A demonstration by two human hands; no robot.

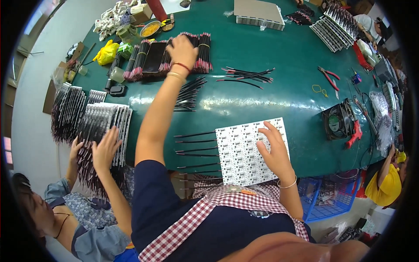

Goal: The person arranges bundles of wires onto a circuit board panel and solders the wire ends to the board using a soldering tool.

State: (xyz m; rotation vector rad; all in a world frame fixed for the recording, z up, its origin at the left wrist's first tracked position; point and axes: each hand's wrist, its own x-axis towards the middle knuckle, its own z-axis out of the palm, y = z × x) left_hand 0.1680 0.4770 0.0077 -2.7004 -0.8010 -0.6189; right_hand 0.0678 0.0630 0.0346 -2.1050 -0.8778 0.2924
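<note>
right hand (277, 156) over the white panel (238, 153)

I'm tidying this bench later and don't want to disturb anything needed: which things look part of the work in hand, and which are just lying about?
Seemingly part of the work:
- white board under the right hand
- black wires along its left edge
- wire bundles at the left hand

Apparently lying about:
- black fan
- red-handled pliers
- yellow bag
</note>
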